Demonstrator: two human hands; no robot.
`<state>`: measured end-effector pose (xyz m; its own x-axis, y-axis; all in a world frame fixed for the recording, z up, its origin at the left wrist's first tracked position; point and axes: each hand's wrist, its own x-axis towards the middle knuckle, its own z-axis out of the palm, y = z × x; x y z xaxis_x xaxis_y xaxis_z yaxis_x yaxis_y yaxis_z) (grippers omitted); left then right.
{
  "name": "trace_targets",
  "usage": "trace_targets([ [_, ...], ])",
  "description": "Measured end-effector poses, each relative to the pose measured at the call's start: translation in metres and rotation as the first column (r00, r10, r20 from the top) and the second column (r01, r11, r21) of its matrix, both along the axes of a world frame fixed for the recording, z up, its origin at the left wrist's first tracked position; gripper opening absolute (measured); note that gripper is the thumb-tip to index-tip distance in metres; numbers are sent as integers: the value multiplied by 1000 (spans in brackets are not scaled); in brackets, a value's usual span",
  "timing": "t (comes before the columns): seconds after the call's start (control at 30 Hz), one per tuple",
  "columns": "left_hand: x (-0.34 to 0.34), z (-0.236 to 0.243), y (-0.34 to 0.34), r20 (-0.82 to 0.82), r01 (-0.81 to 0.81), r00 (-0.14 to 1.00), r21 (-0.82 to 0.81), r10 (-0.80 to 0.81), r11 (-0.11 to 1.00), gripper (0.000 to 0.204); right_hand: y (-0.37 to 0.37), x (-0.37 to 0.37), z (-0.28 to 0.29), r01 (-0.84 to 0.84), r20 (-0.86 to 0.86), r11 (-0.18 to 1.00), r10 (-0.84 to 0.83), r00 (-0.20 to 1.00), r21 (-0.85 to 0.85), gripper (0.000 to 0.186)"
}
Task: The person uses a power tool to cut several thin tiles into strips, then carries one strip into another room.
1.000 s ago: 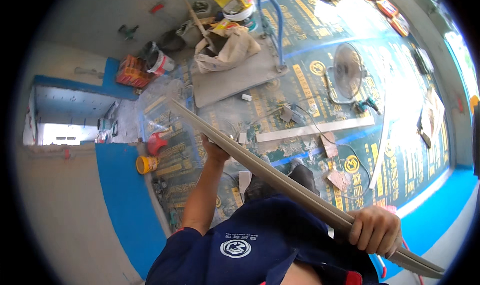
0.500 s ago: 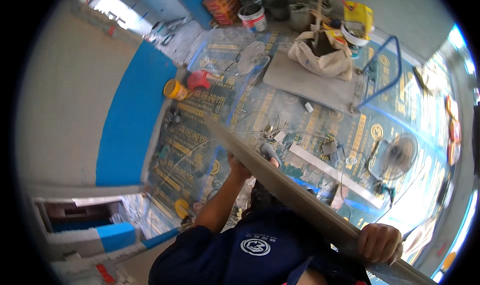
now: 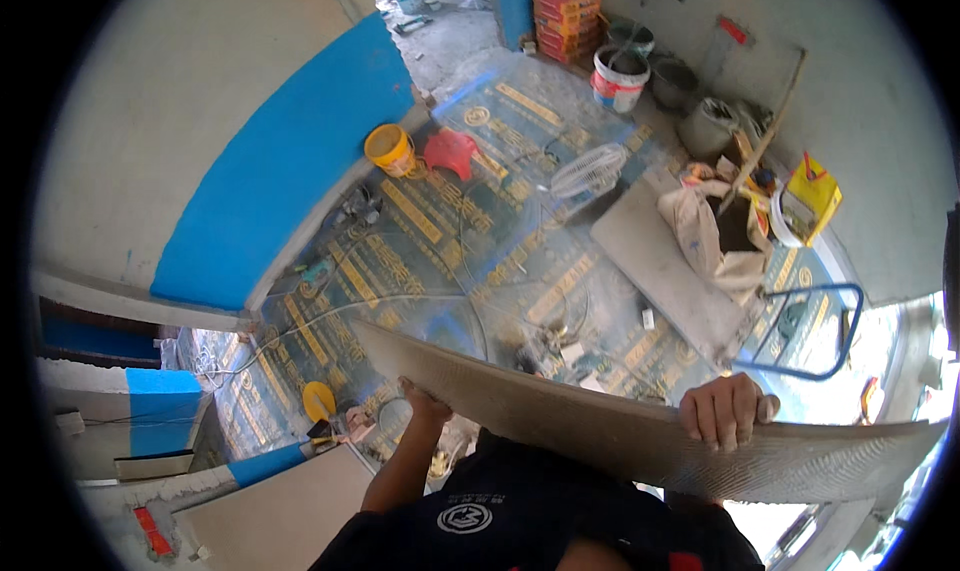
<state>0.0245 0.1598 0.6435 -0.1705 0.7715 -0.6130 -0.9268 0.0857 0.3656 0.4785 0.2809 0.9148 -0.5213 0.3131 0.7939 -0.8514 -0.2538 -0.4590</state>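
Observation:
A long grey-beige tile point(image 3: 570, 403) spans the view in front of my body, tilted so that one broad face shows. Combed ridges of grey adhesive run over that face, clearest toward its right end. My left hand point(image 3: 426, 405) grips the near edge close to the left end, with its fingers partly hidden. Over the far edge, right of the middle, the fingers of my right hand point(image 3: 727, 411) are hooked onto the face. Both hands bear the tile above the floor.
A flat trolley with a blue handle point(image 3: 855, 321) carries an open sack point(image 3: 700, 226). Nearby are a fan point(image 3: 590, 171), a red stool point(image 3: 452, 153), a yellow bucket point(image 3: 388, 149) and stacked boxes point(image 3: 567, 19). Cables cross the sheet-covered floor point(image 3: 400, 261). Another large panel point(image 3: 270, 516) lies lower left.
The tile has turned from a steep slant to nearly level across the view, and more of its ridged face shows. My view has swung round; both hands keep their hold.

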Motion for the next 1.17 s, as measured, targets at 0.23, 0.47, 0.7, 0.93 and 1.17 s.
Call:
trace_targets([
  [0.23, -74, 58, 112, -116, -168, 981, -79, 158, 983, 79, 132, -59, -43, 107, -97, 908, -159, 983, -405, 47],
  [0.47, -100, 131, 245, -55, -275, 960, 32, 276, 961, 68, 300, -95, -6, 137, -82, 731, -255, 964, -669, 47],
  [0.7, -106, 136, 368, -32, -151, 987, 134, 157, 979, 64, 476, -104, -39, 7, -239, 803, -185, 953, -596, 43],
  [0.93, -215, 70, 430, -439, -346, 861, -138, 256, 928, 62, 617, -225, -108, -51, -116, 502, -100, 988, -863, 42],
  [1.17, -213, -12, 704, -603, 104, 719, -398, -345, 912, 38, 845, -254, -212, -40, -473, 922, -160, 867, -385, 49],
])
